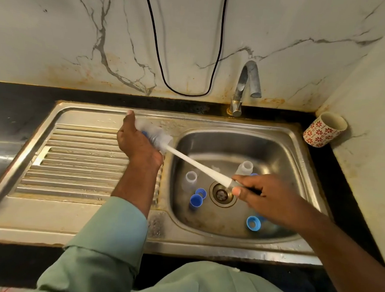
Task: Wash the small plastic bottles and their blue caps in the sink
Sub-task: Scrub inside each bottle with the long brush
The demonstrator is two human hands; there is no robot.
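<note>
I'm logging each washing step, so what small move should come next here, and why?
Probably work the brush in and out of the bottle. The left hand holds the bottle, the brush head is already inside it, and the right hand grips the handle.

Left hand [137, 142] grips bottle [156, 135]; right hand [263, 195] holds brush [197, 164]

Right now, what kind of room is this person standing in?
Most likely a kitchen. There's a steel sink with a ribbed draining board, a tap at the back, and a dark countertop under a marble-look wall. A patterned cup sits in the corner.
</note>
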